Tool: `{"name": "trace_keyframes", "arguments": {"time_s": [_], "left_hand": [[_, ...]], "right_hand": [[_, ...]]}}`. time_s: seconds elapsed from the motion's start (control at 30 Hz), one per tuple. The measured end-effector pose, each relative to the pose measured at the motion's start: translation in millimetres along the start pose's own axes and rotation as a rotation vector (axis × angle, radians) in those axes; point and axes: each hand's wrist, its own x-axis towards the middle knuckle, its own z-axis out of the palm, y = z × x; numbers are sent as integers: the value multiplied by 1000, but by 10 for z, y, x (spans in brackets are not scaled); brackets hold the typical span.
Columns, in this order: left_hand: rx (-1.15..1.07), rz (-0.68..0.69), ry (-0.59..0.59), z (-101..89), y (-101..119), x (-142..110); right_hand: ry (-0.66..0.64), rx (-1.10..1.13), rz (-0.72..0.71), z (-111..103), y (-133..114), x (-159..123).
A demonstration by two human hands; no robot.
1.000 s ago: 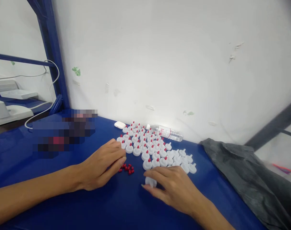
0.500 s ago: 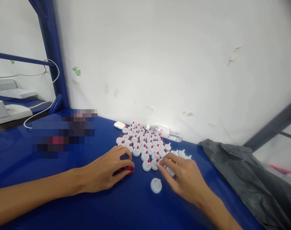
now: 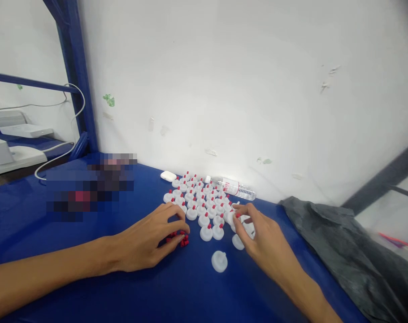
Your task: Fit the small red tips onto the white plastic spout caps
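Observation:
My left hand (image 3: 148,240) rests on the blue table (image 3: 89,278), its fingers curled over a small pile of red plugs (image 3: 181,238). My right hand (image 3: 258,237) reaches into a cluster of white caps with red tips (image 3: 200,202), fingers pinched on a red-tipped white cap (image 3: 233,217) at the cluster's right side. A single plain white cap (image 3: 219,261) lies alone in front, between my two hands. Another white cap (image 3: 238,242) sits under my right hand's fingers.
A clear plastic water bottle (image 3: 234,187) lies by the white wall behind the caps, with a white earbud case (image 3: 168,176) to its left. A grey cloth (image 3: 352,255) covers the table's right side. A blue frame post (image 3: 74,76) and white cables stand at left.
My right hand let go of the plain white cap, moved up and right into the cluster and pinched a cap there. My left hand shifted slightly onto the red plugs.

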Motion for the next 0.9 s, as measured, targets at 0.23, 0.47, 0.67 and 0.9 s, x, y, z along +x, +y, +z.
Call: {"name": "trace_keyframes", "arguments": {"time_s": [0.23,0.47,0.67,0.9], "left_hand": [[94,139,132,2,123,-21],[284,311,94,45,259,-32],[368,409,61,45,266,-44],[319,431,1,73,274,-56]], "right_hand": [[42,155,-391,37,-349,-45],[45,322,-495,127,-597,-126],[13,344,-467,172,-630,-133],[15,285,-504,204,-635,-145]]}}
